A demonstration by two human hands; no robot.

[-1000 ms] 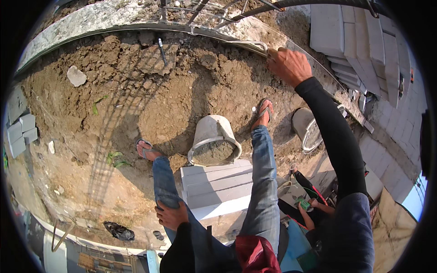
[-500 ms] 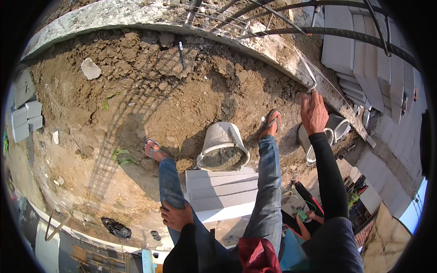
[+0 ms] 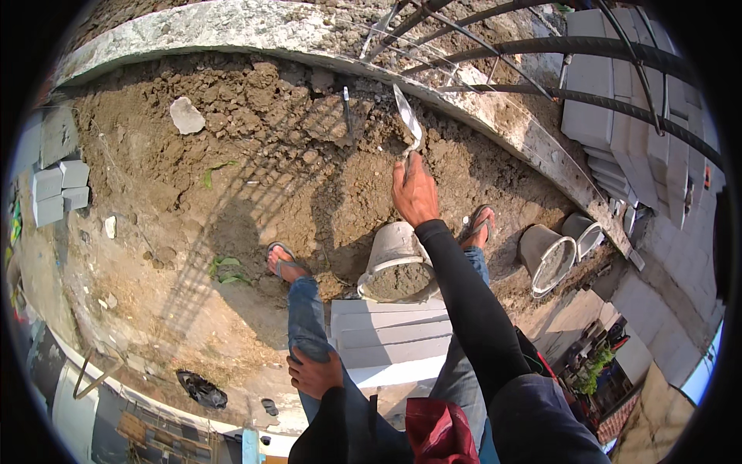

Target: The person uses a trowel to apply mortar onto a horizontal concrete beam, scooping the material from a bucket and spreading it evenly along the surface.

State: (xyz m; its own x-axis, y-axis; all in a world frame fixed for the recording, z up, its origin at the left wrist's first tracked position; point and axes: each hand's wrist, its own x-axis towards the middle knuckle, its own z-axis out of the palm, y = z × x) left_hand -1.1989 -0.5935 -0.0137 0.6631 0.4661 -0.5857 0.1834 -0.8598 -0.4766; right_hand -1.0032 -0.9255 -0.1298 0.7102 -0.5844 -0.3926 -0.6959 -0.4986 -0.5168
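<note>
- The trowel (image 3: 408, 124) sat in the right hand (image 3: 415, 193), fingers curled shut about its handle, the pale blade pointing up and away toward the curved concrete edge (image 3: 495, 116) at the top of the earth.
- Directly below that hand stood the bucket of grey mortar (image 3: 396, 267), upright between the person's two sandalled feet, its fill near the rim.
- The left hand (image 3: 313, 373) lay flat on the left knee, fingers spread loosely, holding nothing.
- A stack of white blocks (image 3: 386, 336) lay just this side of the bucket, under the legs.
- By my reading, the step in hand was working mortar with the trowel, the blade lifted out over the soil beyond the bucket; whether it carried any mortar could not be told.
- The next move would likely call for steadying the blade and guiding it either down into the bucket or onto the concrete edge, without tipping the bucket.
- Further out, two more buckets (image 3: 550, 255) lay tilted at the right beside stacked grey blocks (image 3: 618, 131), with dark bent bars (image 3: 587, 48) arching overhead.
</note>
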